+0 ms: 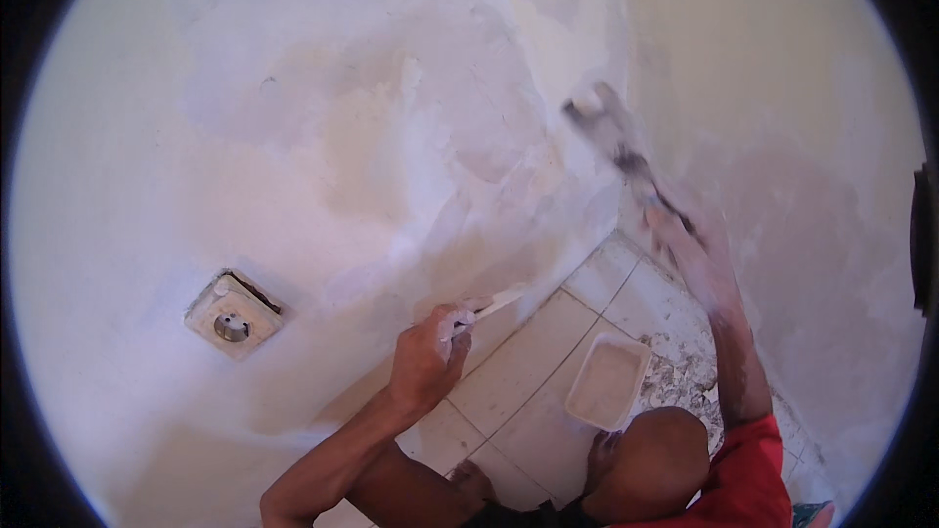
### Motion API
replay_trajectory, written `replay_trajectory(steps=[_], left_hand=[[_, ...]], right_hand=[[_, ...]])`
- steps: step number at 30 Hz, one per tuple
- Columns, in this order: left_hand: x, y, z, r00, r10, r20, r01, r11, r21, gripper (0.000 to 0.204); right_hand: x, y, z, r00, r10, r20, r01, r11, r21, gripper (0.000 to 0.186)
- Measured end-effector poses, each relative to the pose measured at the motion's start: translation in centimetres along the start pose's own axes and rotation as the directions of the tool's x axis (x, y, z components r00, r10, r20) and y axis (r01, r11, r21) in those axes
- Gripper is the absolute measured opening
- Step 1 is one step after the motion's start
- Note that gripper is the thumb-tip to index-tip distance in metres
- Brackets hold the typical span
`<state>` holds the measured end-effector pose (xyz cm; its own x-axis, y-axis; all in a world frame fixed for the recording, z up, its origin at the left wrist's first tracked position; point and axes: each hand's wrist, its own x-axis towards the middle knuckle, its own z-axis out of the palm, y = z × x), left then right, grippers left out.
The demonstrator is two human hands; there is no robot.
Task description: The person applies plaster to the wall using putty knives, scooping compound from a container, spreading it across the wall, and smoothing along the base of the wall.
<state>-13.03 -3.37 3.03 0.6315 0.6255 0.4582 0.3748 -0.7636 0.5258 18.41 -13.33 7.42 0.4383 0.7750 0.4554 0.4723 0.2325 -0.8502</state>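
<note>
My right hand (pixel 685 235), smeared by motion, is closed on the handle of a putty knife (pixel 599 122). The tool's wide, plaster-streaked head is blurred and lies near the corner where two walls meet. Lower and to the left, my left hand (pixel 428 357) is wrapped round a thin, pale flat-bladed tool (pixel 501 300), seen nearly edge-on and pointing right. Whitish plaster coats its fingers. Uneven pinkish and cream filler patches cover the left wall (pixel 362 156) and the right wall (pixel 802 205).
A white rectangular tub (pixel 641 381) of pinkish filler stands on the tiled floor (pixel 533 342), close to my feet and bent knee. Debris (pixel 685 372) litters the tiles to its right. A loose-looking wall socket (pixel 232 318) juts from the left wall.
</note>
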Motion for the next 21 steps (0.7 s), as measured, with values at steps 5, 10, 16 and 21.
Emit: replay_trajectory(steps=[5,10,16,21], left_hand=[[0.0,0.6,-0.5,0.996,0.081,0.046,-0.084,0.994,0.073,0.021],[-0.6,0.1,-0.8,0.971,-0.112,0.213,0.096,0.992,0.086,0.026],[-0.6,-0.4,-1.3,0.970,-0.096,0.224,0.072,0.991,0.111,0.026],[-0.6,-0.8,-1.3,0.978,-0.057,0.203,0.037,0.994,0.100,0.024]], right_hand=[[6.7,-2.0,1.7,0.905,-0.424,-0.040,0.365,0.819,-0.443,0.043],[8.8,-1.0,2.7,0.823,-0.568,-0.003,0.431,0.628,-0.648,0.055],[10.1,0.9,4.6,0.752,-0.659,-0.025,0.479,0.572,-0.666,0.057],[10.9,5.2,6.2,0.777,-0.629,0.002,0.486,0.598,-0.638,0.065]])
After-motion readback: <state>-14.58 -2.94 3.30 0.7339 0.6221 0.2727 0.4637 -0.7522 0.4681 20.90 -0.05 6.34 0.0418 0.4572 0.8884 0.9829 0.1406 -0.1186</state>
